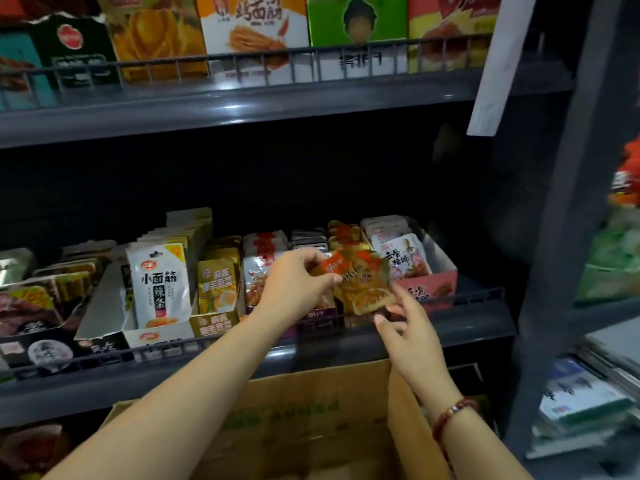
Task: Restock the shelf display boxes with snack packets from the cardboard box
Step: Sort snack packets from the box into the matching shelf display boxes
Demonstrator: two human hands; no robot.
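Observation:
My left hand (297,280) pinches the upper left edge of an orange-brown snack packet (363,284), held over the front of a display box on the middle shelf. My right hand (407,327) is at the packet's lower right corner, fingers fairly straight and touching its underside. Behind the packet stand more packets of the same kind (344,233) in their display box. The open cardboard box (311,417) sits below the shelf, between my forearms.
The middle shelf holds a row of display boxes: a pink one (429,282) at the right, a gold one (218,282) and a white packet box (159,282) to the left. A wire rail (207,344) runs along the shelf front. Another rack (606,375) stands at right.

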